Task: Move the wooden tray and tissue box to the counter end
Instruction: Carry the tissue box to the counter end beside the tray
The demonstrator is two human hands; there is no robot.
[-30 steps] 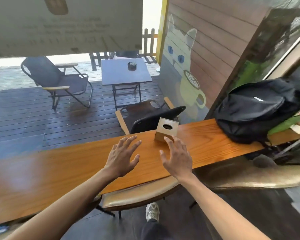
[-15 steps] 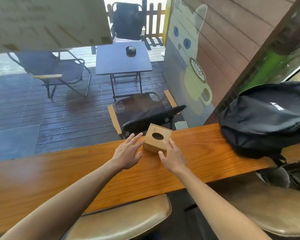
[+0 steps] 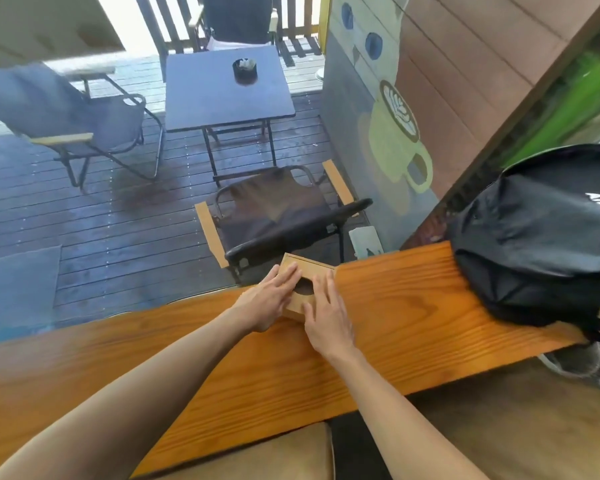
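Head view: my left grip [image 3: 269,299] and right grip [image 3: 326,315] clasp the wooden tissue box [image 3: 305,292] from both sides on the bench [image 3: 413,323].

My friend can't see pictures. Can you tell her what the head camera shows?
Two bare hands, left hand and right hand, rest on a small wooden tissue box on an orange wooden counter. A black backpack sits on the counter's right end.

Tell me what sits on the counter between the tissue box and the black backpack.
Nothing: in the head view, only bare counter lies between the tissue box, held by both hands, and the black backpack.
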